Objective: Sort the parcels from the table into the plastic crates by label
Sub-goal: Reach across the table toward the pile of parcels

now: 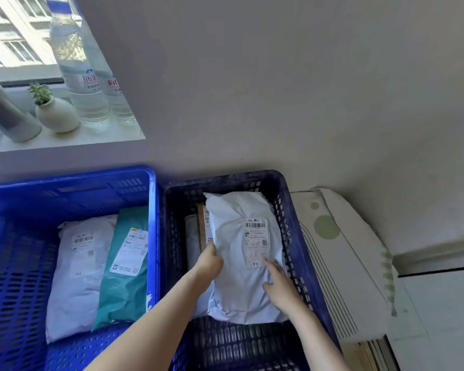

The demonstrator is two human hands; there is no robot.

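Two plastic crates stand side by side below me. In the dark blue crate (303, 236) on the right lies a pale grey parcel (239, 295) with a white label, on top of other parcels that it mostly hides. My left hand (208, 261) grips its left edge, fingers curled under it. My right hand (277, 283) rests flat on its lower right part, fingers straight, just below the label. The bright blue crate (19, 263) on the left holds a white parcel (75, 277) and a teal parcel (126, 279), both with labels up.
A windowsill at the upper left carries two large water bottles (91, 84), a small plant in a white pot (55, 113) and a grey cylinder (8, 113). A covered white appliance (340, 263) stands right of the dark crate, against the wall.
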